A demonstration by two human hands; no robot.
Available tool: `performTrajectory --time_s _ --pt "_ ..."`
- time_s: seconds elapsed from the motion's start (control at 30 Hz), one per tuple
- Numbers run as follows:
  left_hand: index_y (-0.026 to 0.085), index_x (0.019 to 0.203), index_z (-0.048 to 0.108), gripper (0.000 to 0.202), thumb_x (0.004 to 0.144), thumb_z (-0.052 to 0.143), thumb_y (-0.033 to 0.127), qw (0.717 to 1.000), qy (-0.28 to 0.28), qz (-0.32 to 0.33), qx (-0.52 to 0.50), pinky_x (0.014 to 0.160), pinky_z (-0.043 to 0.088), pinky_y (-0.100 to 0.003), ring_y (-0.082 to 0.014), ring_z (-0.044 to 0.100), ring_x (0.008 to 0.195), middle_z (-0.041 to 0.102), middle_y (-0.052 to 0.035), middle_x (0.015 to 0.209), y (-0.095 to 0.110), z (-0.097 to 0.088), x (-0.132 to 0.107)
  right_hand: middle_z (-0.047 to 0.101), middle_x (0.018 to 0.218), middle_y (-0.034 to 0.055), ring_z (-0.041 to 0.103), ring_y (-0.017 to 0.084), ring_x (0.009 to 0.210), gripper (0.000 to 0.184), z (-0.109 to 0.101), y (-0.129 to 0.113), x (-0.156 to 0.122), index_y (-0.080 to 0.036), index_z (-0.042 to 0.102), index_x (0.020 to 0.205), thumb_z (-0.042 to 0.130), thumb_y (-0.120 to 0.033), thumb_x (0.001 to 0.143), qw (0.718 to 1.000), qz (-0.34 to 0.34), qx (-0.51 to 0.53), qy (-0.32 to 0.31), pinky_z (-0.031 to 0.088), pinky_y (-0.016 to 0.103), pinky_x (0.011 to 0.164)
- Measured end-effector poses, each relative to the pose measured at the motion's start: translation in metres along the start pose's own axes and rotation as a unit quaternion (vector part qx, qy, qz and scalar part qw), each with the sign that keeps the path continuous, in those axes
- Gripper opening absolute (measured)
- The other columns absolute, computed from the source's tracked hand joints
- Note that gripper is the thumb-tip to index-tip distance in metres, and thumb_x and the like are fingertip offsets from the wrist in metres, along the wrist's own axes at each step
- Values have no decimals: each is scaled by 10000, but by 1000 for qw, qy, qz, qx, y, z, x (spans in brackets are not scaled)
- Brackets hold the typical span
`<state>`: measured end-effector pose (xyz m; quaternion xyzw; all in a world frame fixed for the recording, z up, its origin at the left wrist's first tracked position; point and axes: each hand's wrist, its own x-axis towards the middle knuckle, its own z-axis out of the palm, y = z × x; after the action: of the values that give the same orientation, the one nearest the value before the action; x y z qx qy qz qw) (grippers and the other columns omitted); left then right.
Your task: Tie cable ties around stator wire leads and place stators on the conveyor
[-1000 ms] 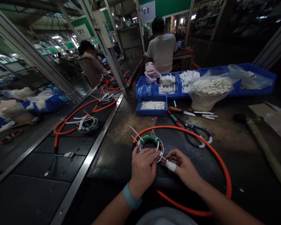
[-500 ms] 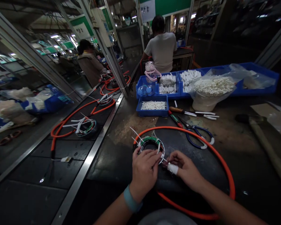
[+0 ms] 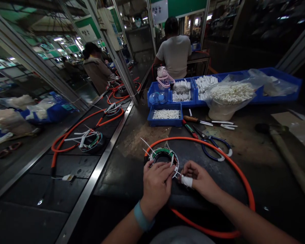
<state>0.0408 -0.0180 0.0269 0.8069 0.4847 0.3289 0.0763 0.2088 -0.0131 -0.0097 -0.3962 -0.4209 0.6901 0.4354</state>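
A ring-shaped motor stator [image 3: 164,151], with green and white windings, lies on the dark bench with its thin white leads sticking out. My left hand [image 3: 158,178] grips its near side, fingers over the rim, and covers part of the ring. To the right, my right hand [image 3: 198,180], white tape around one finger, pinches a thin white strand [image 3: 178,173] at the stator's right edge; the tip of the grip is partly hidden. A thick orange cable [image 3: 240,174] runs from the stator in a wide loop around my right hand.
Blue-handled scissors [image 3: 216,146], a red marker [image 3: 190,129] and a screwdriver [image 3: 197,120] lie beyond the loop. Behind stand a small blue tray [image 3: 165,123] and a bag of white tubes [image 3: 222,110]. A mallet [image 3: 289,156] lies right. Another stator [image 3: 90,144] sits on the conveyor.
The stators and orange cables on the left conveyor have shifted slightly toward the lower left. My right hand has moved only a little; my left hand stays in place on the stator.
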Motion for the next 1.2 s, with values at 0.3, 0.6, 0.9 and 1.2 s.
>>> performTrajectory --time_s 0.3,0.6,0.9,1.2 --pt "284 971 656 263 796 549 120 1000 -3 5 6 885 320 -434 -180 615 867 702 14 949 -1 -1 1 548 643 -51 511 99 568 396 7 0 12 -189 443 701 787 -310 548 999 31 -4 -19 429 228 555" --pt "301 994 649 290 788 564 116 1000 7 10 -4 882 317 -429 -178 613 876 700 26 955 -2 0 1 510 667 -43 508 113 596 395 6 8 10 -202 406 706 726 -412 611 998 13 -58 -1 433 245 573" --pt "269 983 653 261 803 533 123 1000 -1 7 5 855 337 -406 -184 605 887 698 -10 954 -1 1 -1 541 728 21 454 161 713 97 3 -20 14 -182 530 728 516 -241 804 847 -213 -487 -16 306 298 642" --pt "207 836 646 117 779 544 210 990 -109 -47 74 830 355 -413 -199 566 773 648 -33 757 -3 -8 8 479 558 21 339 157 582 252 -1 -36 18 -181 514 603 417 -211 834 520 -507 -679 -105 181 344 554"
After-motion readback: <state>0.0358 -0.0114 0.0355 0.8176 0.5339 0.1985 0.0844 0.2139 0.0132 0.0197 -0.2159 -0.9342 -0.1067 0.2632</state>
